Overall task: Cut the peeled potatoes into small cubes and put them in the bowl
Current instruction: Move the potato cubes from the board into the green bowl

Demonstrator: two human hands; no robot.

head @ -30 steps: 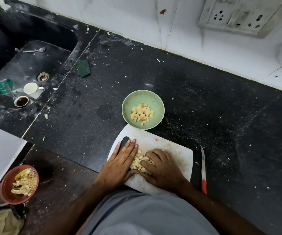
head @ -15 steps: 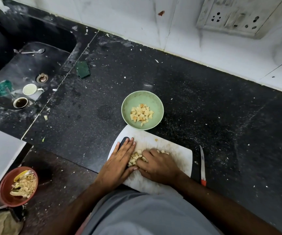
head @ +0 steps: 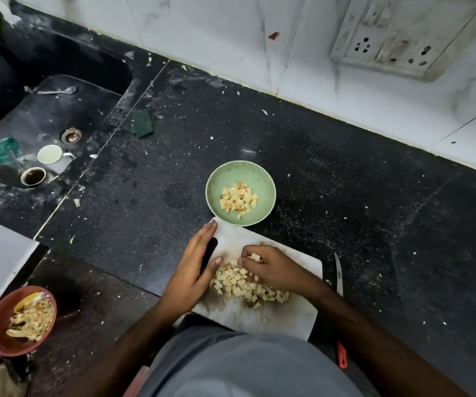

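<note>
two hands work low in the frame over the black desk (head: 345,196) and white cutting board (head: 288,316). left hand (head: 193,270) lies flat, fingers straight, walling the pile; right hand (head: 274,267) pinches a cube. green bowl (head: 216,179) sits just above the board. potato cubes (head: 245,285), piled centre-board, look light, firm, starchy-slick, best scooped from both sides.

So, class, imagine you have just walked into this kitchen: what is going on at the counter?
A person is gathering potato cubes on a white cutting board. The left hand lies flat beside the pile as a wall, while the right hand pinches a cube. The green bowl behind the board already holds some cubes. The red-handled knife lies on the counter, right of the board.
</note>
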